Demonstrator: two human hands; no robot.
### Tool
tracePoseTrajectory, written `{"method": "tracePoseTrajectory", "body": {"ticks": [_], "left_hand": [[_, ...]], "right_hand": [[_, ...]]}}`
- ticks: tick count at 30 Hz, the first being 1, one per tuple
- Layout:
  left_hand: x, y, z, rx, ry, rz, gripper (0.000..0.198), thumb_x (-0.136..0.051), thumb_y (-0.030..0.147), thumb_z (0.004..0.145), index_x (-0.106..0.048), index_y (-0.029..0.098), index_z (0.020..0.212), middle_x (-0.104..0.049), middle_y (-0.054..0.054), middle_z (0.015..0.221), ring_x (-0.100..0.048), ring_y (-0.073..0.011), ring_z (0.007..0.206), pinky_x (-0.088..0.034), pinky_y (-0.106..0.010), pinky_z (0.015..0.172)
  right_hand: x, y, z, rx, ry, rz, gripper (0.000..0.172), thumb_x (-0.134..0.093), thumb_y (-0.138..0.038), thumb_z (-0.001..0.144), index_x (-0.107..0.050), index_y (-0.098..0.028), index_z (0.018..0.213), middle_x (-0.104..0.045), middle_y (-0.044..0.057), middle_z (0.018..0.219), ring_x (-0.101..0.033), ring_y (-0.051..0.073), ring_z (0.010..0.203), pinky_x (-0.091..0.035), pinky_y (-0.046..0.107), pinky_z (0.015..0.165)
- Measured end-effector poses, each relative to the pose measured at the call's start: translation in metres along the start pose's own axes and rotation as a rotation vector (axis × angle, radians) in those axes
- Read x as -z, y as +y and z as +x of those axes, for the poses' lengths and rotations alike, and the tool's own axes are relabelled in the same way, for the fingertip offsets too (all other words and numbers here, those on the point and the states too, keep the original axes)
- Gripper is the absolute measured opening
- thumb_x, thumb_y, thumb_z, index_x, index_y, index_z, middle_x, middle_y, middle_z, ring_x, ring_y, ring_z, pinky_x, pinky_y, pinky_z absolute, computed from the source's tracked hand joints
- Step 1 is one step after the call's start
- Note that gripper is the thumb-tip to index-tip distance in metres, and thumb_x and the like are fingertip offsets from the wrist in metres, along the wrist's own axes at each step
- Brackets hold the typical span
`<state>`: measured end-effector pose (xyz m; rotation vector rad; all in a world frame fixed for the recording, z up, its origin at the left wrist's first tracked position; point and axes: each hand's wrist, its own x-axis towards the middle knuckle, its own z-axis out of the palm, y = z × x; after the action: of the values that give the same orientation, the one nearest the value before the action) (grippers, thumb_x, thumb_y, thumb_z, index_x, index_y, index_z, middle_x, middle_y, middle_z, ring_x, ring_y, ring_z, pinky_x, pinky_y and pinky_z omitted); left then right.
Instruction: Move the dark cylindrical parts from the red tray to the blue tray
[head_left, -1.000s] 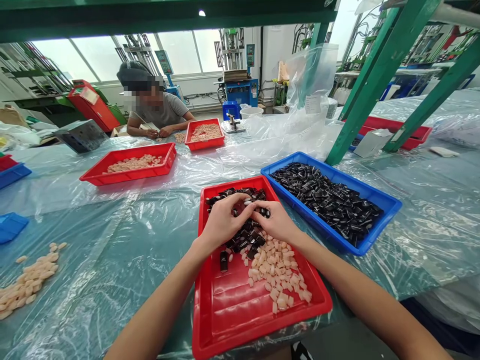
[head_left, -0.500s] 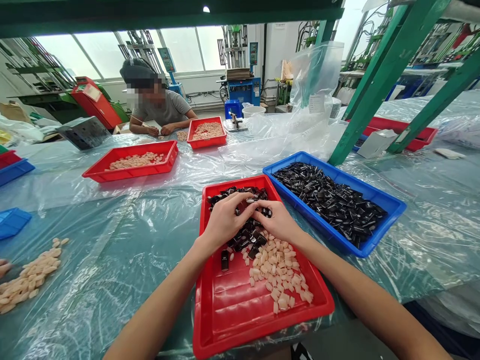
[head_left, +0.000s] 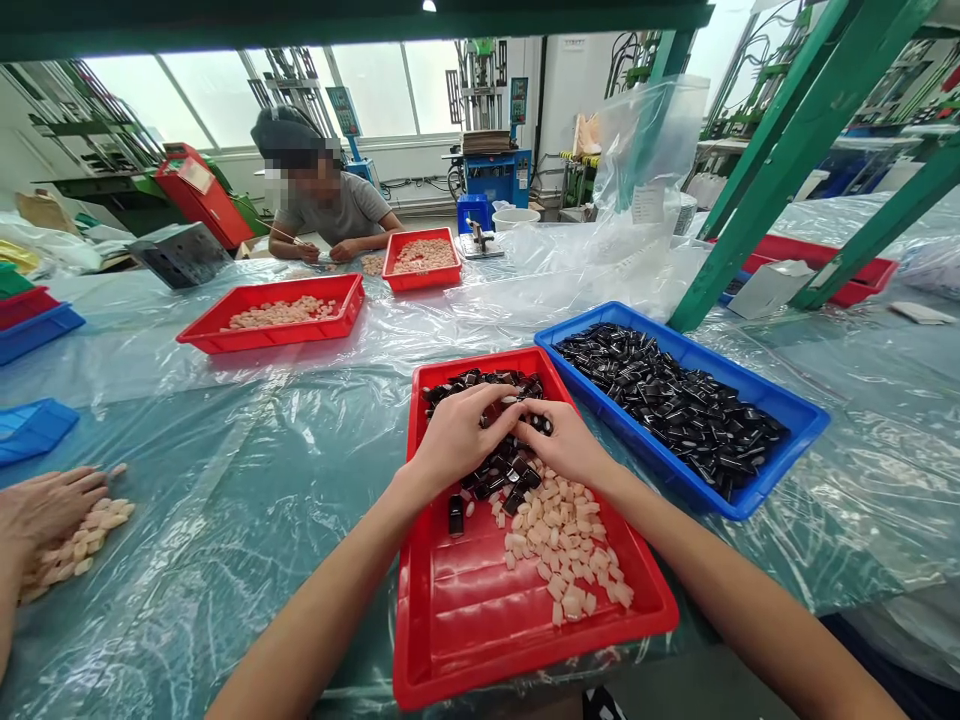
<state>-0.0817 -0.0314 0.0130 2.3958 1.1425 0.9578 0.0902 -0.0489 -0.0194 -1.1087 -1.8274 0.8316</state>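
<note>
My left hand point(head_left: 457, 437) and my right hand point(head_left: 562, 445) curve over a heap of small glossy black pieces point(head_left: 499, 465) in a red plastic tray point(head_left: 480, 610). Their fingertips meet above the heap, and what lies under them is hidden. Small pale pink pieces point(head_left: 559, 540) lie against the heap, towards the tray's near right. One black piece point(head_left: 456, 516) stands apart near my left wrist. A blue tray point(head_left: 750, 420) filled with black pieces sits just right of my right hand.
Clear plastic sheeting point(head_left: 225, 440) covers the table. Another person's hand point(head_left: 49, 505) rests on loose pale pieces at the left. Across the table, a seated person point(head_left: 330, 205) works near two red trays point(head_left: 270, 335) point(head_left: 420, 283) of pale pieces. Green steel posts point(head_left: 780, 170) stand at the right.
Another person's hand has come in from the left over the loose pale pieces. The whole scene has shifted slightly right in view. My hands remain over the black heap.
</note>
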Motion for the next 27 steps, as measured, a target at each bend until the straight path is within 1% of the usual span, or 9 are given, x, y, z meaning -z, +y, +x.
{"method": "tracePoseTrajectory", "body": {"ticks": [3, 6, 10, 12, 14, 17, 21, 24, 27], "left_hand": [[0.007, 0.001, 0.001, -0.018, -0.02, -0.01, 0.024, -0.059, 0.035, 0.092, -0.069, 0.021, 0.108, -0.075, -0.005, 0.102, -0.069, -0.0187, 0.088, -0.053, -0.03, 0.081], [0.012, -0.002, 0.001, -0.05, -0.001, 0.022, 0.024, -0.061, 0.034, 0.092, -0.068, 0.023, 0.112, -0.073, -0.004, 0.103, -0.069, -0.0172, 0.087, -0.053, -0.029, 0.079], [0.017, -0.003, 0.001, -0.151, 0.034, 0.095, 0.02, -0.057, 0.031, 0.094, -0.071, 0.022, 0.104, -0.072, -0.005, 0.099, -0.067, -0.0157, 0.086, -0.052, -0.027, 0.076], [0.02, -0.002, 0.001, -0.142, 0.002, 0.067, 0.021, -0.056, 0.03, 0.094, -0.073, 0.021, 0.102, -0.073, -0.005, 0.096, -0.067, -0.0154, 0.083, -0.052, -0.026, 0.073], [0.024, 0.001, 0.001, -0.096, -0.053, 0.002, 0.021, -0.055, 0.027, 0.093, -0.074, 0.021, 0.1, -0.073, -0.005, 0.092, -0.066, -0.0145, 0.078, -0.051, -0.025, 0.069], [0.027, 0.003, 0.002, -0.064, -0.129, -0.055, 0.02, -0.056, 0.02, 0.089, -0.075, 0.02, 0.096, -0.073, -0.003, 0.085, -0.064, -0.0126, 0.071, -0.049, -0.023, 0.064], [0.03, 0.004, 0.003, -0.031, -0.2, -0.035, 0.016, -0.057, 0.017, 0.082, -0.072, 0.019, 0.085, -0.069, -0.001, 0.073, -0.059, -0.0113, 0.062, -0.047, -0.021, 0.06], [0.03, 0.006, 0.003, -0.002, -0.249, -0.038, 0.011, -0.056, 0.015, 0.077, -0.066, 0.018, 0.075, -0.063, 0.001, 0.065, -0.056, -0.0102, 0.057, -0.044, -0.02, 0.056], [0.031, 0.007, 0.002, 0.025, -0.284, -0.08, 0.009, -0.054, 0.015, 0.077, -0.062, 0.018, 0.075, -0.062, 0.002, 0.065, -0.055, -0.0103, 0.058, -0.043, -0.02, 0.056]], "right_hand": [[0.001, -0.002, 0.0, 0.025, -0.001, -0.004, 0.027, -0.053, -0.036, 0.094, -0.071, -0.017, 0.101, -0.074, 0.003, 0.095, -0.067, 0.022, 0.088, -0.048, 0.029, 0.077], [0.001, -0.003, 0.0, 0.014, 0.022, -0.037, 0.025, -0.054, -0.033, 0.094, -0.071, -0.018, 0.103, -0.074, 0.003, 0.096, -0.067, 0.022, 0.087, -0.048, 0.029, 0.077], [0.003, -0.002, -0.001, 0.019, 0.047, -0.162, 0.021, -0.054, -0.03, 0.094, -0.07, -0.02, 0.103, -0.075, 0.005, 0.098, -0.068, 0.022, 0.086, -0.046, 0.029, 0.077], [0.004, -0.002, -0.002, 0.032, 0.042, -0.29, 0.019, -0.053, -0.029, 0.094, -0.069, -0.02, 0.102, -0.075, 0.006, 0.096, -0.068, 0.022, 0.083, -0.044, 0.029, 0.073], [0.005, -0.001, -0.003, 0.053, 0.043, -0.426, 0.018, -0.052, -0.029, 0.094, -0.068, -0.02, 0.1, -0.074, 0.006, 0.092, -0.068, 0.022, 0.081, -0.042, 0.028, 0.069], [0.005, 0.0, -0.003, 0.083, 0.022, -0.572, 0.017, -0.052, -0.028, 0.095, -0.066, -0.02, 0.1, -0.074, 0.006, 0.091, -0.068, 0.021, 0.08, -0.037, 0.027, 0.065], [0.005, 0.001, -0.004, 0.111, -0.042, -0.68, 0.016, -0.05, -0.028, 0.096, -0.064, -0.02, 0.095, -0.073, 0.005, 0.086, -0.067, 0.019, 0.077, -0.031, 0.028, 0.06], [0.005, 0.0, -0.004, 0.136, -0.077, -0.721, 0.015, -0.049, -0.026, 0.096, -0.062, -0.02, 0.09, -0.072, 0.004, 0.083, -0.066, 0.018, 0.076, -0.027, 0.029, 0.058], [0.005, -0.001, -0.005, 0.136, -0.093, -0.745, 0.015, -0.051, -0.027, 0.095, -0.06, -0.019, 0.086, -0.071, 0.004, 0.082, -0.065, 0.018, 0.075, -0.025, 0.03, 0.057]]}}
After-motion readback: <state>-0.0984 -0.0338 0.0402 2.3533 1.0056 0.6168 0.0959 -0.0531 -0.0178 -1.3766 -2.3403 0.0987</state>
